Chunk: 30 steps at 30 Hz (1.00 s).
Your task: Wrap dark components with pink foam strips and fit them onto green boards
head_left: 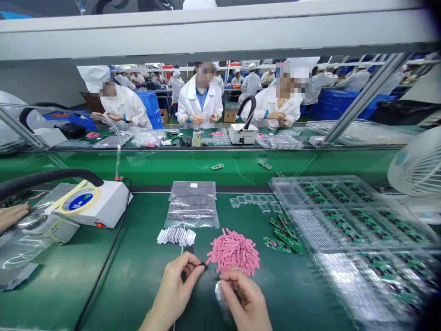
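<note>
My left hand (177,287) is closed in a pinch on a small dark piece (204,265), at the near left edge of a heap of pink strips (236,253). A pink end shows beside that piece; whether it is attached I cannot tell. Just below the heap, my right hand (246,299) has thumb and forefinger pressed together. A shiny silvery, see-through item (220,294) shows at its left side, partly hidden by the fingers and blurred. Overlapping small white pieces (176,236) lie beyond my left hand.
Behind lies a clear bag of dark strips (193,205). Clear plastic frames (257,199) and green circuit boards (285,235) lie right, beside trays (310,230) of boards. A white box (110,202) with hose and cable stands left, near another person's hand (13,216). Co-workers sit across the conveyor (165,168).
</note>
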Motion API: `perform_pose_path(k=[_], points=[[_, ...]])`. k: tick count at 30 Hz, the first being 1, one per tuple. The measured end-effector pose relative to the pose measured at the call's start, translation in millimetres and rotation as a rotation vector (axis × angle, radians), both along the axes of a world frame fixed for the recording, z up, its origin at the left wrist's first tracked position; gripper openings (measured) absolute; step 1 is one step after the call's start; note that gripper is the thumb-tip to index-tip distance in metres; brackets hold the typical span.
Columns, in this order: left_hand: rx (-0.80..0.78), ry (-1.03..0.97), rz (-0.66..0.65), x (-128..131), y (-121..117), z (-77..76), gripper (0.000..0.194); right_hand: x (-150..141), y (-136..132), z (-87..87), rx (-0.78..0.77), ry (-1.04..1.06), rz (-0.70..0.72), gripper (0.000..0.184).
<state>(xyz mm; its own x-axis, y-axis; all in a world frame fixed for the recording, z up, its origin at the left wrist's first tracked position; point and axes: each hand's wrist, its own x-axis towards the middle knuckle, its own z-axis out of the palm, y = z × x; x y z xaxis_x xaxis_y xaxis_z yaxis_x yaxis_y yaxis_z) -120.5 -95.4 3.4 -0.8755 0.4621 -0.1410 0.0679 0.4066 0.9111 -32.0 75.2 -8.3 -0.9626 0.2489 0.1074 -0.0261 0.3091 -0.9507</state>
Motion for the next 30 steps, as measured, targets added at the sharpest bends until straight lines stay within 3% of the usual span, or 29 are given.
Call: perform_pose_path(k=[3,6,8,10,14,19,30], points=[[0.211,-0.149,-0.027,15.1,13.9,1.0,0.024,2.7,-10.7,1.0,-0.191,-0.141,0.035,0.028],[0.314,-0.266,-0.03,23.7,22.0,-0.5,0.024,2.8,-7.5,3.0,-0.215,-0.164,0.045,0.032],[0.352,-0.312,-0.001,25.8,24.6,-3.6,0.019,2.4,-3.3,5.1,-0.157,-0.123,0.034,0.029],[0.39,-0.309,-0.002,26.5,26.1,-7.1,0.028,1.6,-0.4,8.8,-0.058,-0.054,0.023,0.023],[0.426,-0.17,-0.06,27.8,28.2,-9.6,0.029,0.6,1.4,20.3,0.08,0.046,0.019,0.017],[0.418,-0.09,-0.047,29.4,31.0,-6.8,0.028,3.0,1.2,29.8,0.17,0.109,0.036,0.014],[0.417,-0.012,-0.025,32.9,33.4,-8.8,0.027,4.7,0.9,31.0,0.247,0.199,0.04,0.011]])
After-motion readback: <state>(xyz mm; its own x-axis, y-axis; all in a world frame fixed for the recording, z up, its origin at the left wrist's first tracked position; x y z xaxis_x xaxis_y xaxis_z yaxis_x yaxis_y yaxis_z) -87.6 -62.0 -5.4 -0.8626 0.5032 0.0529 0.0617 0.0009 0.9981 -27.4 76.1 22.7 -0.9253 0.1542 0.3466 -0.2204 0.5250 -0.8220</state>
